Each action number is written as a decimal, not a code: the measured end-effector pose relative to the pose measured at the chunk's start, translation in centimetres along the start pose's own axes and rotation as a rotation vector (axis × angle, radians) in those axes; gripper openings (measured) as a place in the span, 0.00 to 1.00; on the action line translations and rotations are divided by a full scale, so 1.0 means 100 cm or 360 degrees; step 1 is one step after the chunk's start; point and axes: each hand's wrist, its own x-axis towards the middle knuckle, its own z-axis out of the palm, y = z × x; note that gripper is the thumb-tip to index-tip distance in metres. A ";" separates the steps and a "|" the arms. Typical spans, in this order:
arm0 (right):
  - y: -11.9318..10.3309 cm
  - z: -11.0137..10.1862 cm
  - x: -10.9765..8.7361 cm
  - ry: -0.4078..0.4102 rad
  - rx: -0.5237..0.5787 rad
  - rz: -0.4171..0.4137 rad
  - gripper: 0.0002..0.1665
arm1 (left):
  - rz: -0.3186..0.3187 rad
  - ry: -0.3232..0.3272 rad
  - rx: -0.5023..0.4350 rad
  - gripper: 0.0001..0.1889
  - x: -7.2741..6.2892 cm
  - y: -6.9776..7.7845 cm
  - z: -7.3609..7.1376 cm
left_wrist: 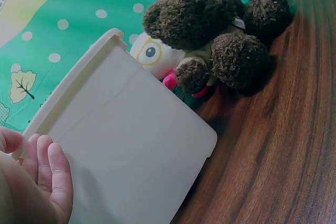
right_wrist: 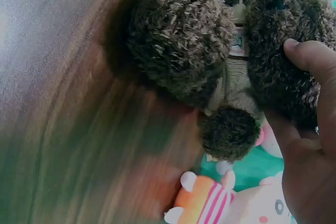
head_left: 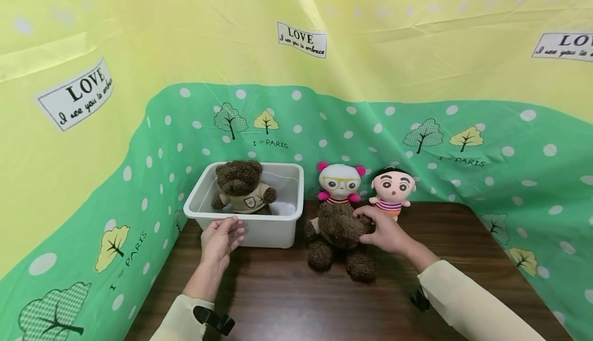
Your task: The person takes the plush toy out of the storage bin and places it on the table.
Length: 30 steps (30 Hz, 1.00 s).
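At the near rim of a white plastic bin [head_left: 273, 232], my left hand [head_left: 219, 243] pinches the edge, its thumb at the top and its fingers along the outer wall. Inside the bin sits a brown teddy bear [head_left: 239, 181] in a beige shirt with a badge. My right hand [head_left: 386, 230] grips the head of a second brown teddy bear [head_left: 340, 225], just right of the bin. This bear also wears beige; its legs point toward me, close over the table. In the right wrist view my thumb [right_wrist: 302, 51] presses into the fur of its head.
Behind the second bear, a white plush toy [head_left: 339, 179] with pink ears and yellow glasses leans by the cloth. Beside it sits a black-haired plush doll [head_left: 393, 189] in stripes and orange. Patterned green and yellow cloth [head_left: 324, 125] walls in the dark wooden table [head_left: 287, 300].
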 end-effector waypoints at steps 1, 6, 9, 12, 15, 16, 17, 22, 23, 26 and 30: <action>0.000 0.000 0.000 -0.0006 0.0006 0.0000 0.35 | 0.0002 0.0002 -0.0003 0.11 0.000 0.001 0.000; -0.004 -0.009 0.011 -0.0038 0.0168 0.0104 0.36 | 0.0003 -0.0002 0.0009 0.12 0.001 0.002 -0.002; -0.006 -0.016 0.020 -0.0048 0.0289 0.0195 0.39 | 0.0001 -0.0006 0.0032 0.12 0.001 0.002 -0.002; -0.004 -0.022 0.030 -0.0077 0.0332 0.0255 0.42 | 0.0003 -0.0007 0.0043 0.11 0.002 0.002 -0.001; 0.000 -0.024 0.036 -0.0094 0.0313 0.0307 0.43 | 0.0001 -0.0006 0.0038 0.11 0.002 0.000 0.000; 0.001 -0.024 0.039 -0.0098 0.0302 0.0316 0.43 | 0.0003 -0.0005 0.0035 0.11 0.003 0.000 0.000; 0.002 -0.024 0.041 -0.0099 0.0287 0.0329 0.43 | 0.0003 -0.0007 0.0030 0.11 0.003 0.000 0.001; 0.005 -0.024 0.049 -0.0053 0.0231 0.0414 0.50 | 0.0004 0.0005 0.0020 0.11 0.005 -0.001 0.001; 0.006 -0.024 0.050 -0.0044 0.0225 0.0427 0.51 | 0.0004 0.0007 0.0018 0.11 0.006 -0.001 0.001; 0.007 -0.025 0.054 -0.0019 0.0227 0.0455 0.53 | 0.0008 0.0013 0.0023 0.11 0.005 -0.001 0.001; 0.008 -0.025 0.056 0.0005 0.0254 0.0444 0.51 | 0.0012 0.0017 0.0026 0.11 0.005 0.000 0.001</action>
